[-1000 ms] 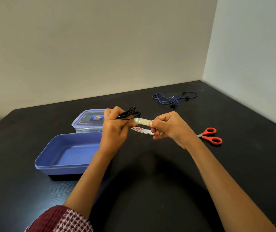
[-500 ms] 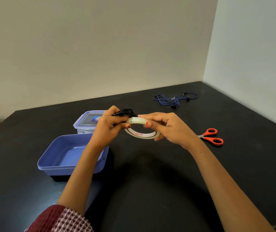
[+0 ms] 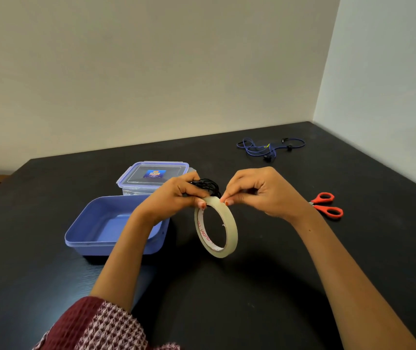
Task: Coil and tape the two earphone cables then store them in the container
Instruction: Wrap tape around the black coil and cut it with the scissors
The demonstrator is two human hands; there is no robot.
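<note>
Black table [image 3: 252,299], tape roll [image 3: 231,231] between hands [image 3: 174,198] [image 3: 265,195]

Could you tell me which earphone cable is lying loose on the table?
The blue cable, spread out on the far side; the black cable is bunched in the left hand.

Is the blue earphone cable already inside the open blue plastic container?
No, the blue earphone cable lies on the black table near the far corner, apart from the open blue plastic container.

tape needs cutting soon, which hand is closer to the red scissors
Right. The right hand pinches the tape roll, just left of the scissors; the left hand, gripping the black cable coil, is farther left, by the blue container.
</note>
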